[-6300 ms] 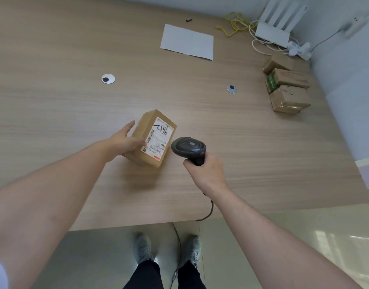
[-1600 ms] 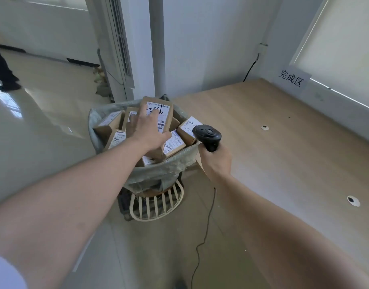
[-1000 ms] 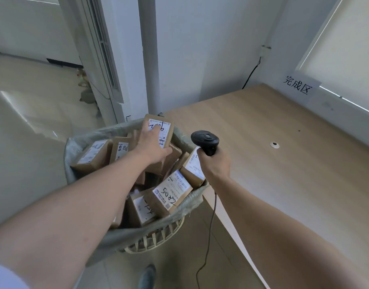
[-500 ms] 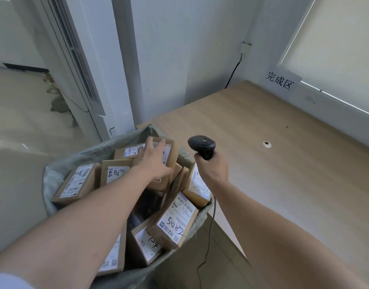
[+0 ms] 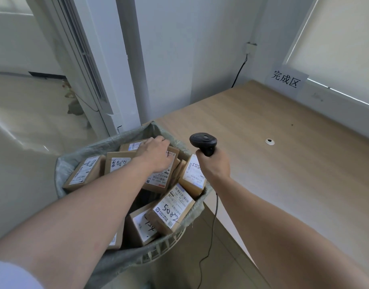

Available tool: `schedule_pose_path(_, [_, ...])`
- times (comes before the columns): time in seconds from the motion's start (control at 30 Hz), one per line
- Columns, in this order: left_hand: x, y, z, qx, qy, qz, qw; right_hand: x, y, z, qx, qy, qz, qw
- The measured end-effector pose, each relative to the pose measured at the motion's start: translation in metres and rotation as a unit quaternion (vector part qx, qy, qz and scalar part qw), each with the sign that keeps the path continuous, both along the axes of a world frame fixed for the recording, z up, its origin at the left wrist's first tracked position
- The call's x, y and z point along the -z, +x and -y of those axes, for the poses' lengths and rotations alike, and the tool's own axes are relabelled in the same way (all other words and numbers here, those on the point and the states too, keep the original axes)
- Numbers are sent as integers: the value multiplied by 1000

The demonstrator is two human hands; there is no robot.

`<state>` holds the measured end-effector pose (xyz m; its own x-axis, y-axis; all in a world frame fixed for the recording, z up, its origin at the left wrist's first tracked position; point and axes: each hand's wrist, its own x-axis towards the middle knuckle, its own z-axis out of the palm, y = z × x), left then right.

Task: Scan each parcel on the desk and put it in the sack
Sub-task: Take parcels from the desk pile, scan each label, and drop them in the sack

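Your left hand (image 5: 156, 156) lies on a labelled parcel (image 5: 161, 174) among the boxes heaped in the sack (image 5: 81, 155), fingers curled over its far edge in a grip. Your right hand (image 5: 213, 163) is wrapped round the scanner (image 5: 203, 142), held upright just beside the sack's rim (its cable hangs to the floor). Step in hand: depositing, judged nearly done. Next, the move calls for letting go so the box settles without sliding off the pile, then turning back to the desk (image 5: 283, 163) for another.
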<state>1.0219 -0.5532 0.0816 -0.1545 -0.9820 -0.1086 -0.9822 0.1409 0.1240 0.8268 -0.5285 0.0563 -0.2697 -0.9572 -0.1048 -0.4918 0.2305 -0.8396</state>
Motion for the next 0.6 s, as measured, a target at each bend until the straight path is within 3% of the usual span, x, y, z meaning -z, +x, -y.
schedule_pose_path(0.3, [-16, -30, -25, 113, 8, 42, 993, -24, -16, -62, 99, -5, 1, 995])
schedule_pose_path(0.6, [-32, -73, -73, 284, 10, 54, 957, -46, -24, -170, 305, -4, -29, 952])
